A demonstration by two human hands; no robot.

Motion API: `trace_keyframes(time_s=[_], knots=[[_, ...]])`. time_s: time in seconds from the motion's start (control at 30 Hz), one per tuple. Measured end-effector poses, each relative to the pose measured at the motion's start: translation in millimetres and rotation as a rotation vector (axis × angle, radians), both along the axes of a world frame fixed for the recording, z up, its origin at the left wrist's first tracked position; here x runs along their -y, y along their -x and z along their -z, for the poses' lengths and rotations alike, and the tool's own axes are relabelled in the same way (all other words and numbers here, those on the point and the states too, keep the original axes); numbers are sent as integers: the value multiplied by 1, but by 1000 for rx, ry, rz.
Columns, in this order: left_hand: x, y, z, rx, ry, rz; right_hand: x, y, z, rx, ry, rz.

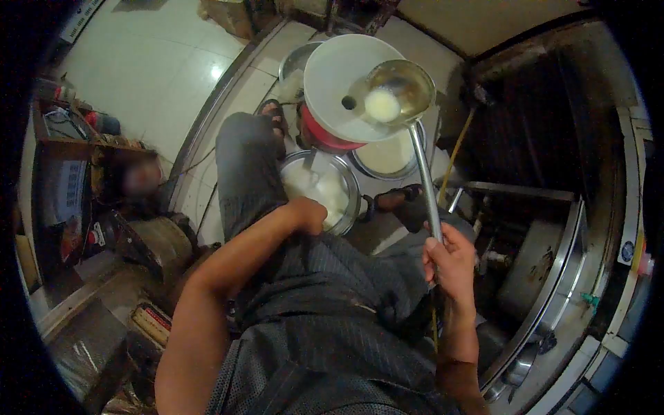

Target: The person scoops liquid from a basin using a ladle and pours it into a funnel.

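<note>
My right hand (449, 259) is closed around the long metal handle of a ladle (423, 180). Its round bowl is over a wide white basin (325, 86), and a pale patch of white shows inside it. A dark round hole is visible in the basin, which sits on a red body (332, 140). My left hand (308, 214) is curled by my thigh, near the rim of a steel pot (356, 190) with whitish contents; what its fingers hold, if anything, is hidden. To the right, partly under the basin, stands another pot (387, 155) of creamy liquid.
A further metal vessel (294, 62) stands behind the basin. On the right is a metal-framed stand (570, 235), with a yellow stick (458, 145) leaning nearby. Cluttered shelves (66, 166) line the left. Tiled floor (149, 66) lies beyond a raised edge.
</note>
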State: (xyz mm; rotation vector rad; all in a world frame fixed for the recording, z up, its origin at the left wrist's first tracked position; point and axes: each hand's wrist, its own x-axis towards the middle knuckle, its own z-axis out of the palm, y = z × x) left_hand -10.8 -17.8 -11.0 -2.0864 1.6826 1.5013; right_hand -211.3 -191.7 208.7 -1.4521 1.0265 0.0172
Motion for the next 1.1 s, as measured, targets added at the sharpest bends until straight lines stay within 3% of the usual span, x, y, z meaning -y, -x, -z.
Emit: trace_keyframes(time_s=[0.57,0.67,0.73,0.87,0.93,1.1], knots=[[-5,1,5,15,51,5,-15,13,23,-15,137,20],[-5,1,3,14,36,48,-13,26,39,-17,278,-61],[-5,3,4,11,40,24,-9,36,53,63,601,-235],[-3,6,5,37,-17,68,-12,42,50,-2,590,-221],[-3,7,2,78,-20,42,-14,43,51,40,245,53],[0,3,-6,57,-13,46,13,15,80,158,104,193]])
